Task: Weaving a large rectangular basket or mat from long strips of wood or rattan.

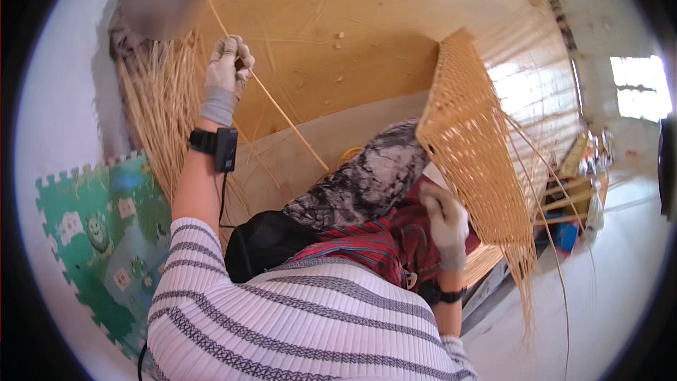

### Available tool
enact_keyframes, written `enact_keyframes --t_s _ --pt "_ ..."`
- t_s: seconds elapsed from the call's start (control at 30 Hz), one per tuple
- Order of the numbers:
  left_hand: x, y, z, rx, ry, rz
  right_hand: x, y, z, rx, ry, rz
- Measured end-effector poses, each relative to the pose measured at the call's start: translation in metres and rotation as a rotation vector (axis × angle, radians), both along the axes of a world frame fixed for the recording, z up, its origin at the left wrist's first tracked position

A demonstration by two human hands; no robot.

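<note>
My left hand (227,63), in a pale glove, is raised at upper left, closed on a long thin cane strip (285,116) that slants down toward the middle. My gloved right hand (443,229) is lower right, slightly blurred, fingers curled beside a woven cane panel (469,127); whatever they hold, if anything, I cannot make out. Long loose strands hang from the panel's right and lower edges. Below the panel and between my arms lie grey-and-black patterned cloth (360,176) and red plaid fabric (352,243).
Bundled loose cane (155,99) stands at left beside a wall, under a blurred patch. A green foam puzzle mat (84,204) is lower left. A large tan board (317,21) spans the back. Assorted items (571,233) sit at right, near a bright window (638,88).
</note>
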State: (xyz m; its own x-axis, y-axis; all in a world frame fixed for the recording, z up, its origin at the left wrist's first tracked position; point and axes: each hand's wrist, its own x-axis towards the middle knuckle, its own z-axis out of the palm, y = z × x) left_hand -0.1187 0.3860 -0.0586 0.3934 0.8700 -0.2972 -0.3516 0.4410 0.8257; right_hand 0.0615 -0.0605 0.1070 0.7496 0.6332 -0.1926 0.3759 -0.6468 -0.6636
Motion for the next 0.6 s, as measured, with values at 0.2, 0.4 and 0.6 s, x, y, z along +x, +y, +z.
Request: enact_keyframes --t_s 0.2,0.4,0.6 --pt "0.068 -0.063 0.108 -0.064 -0.527 -0.185 -0.018 0.073 -0.001 0.165 0.387 0.23" --pt "0.096 -0.189 0.146 0.063 -0.28 -0.805 0.001 0.087 0.009 0.331 -0.396 0.031" --pt "0.156 -0.175 0.151 0.204 -0.452 -0.349 0.05 0.054 0.035 0.503 -0.788 -0.22"
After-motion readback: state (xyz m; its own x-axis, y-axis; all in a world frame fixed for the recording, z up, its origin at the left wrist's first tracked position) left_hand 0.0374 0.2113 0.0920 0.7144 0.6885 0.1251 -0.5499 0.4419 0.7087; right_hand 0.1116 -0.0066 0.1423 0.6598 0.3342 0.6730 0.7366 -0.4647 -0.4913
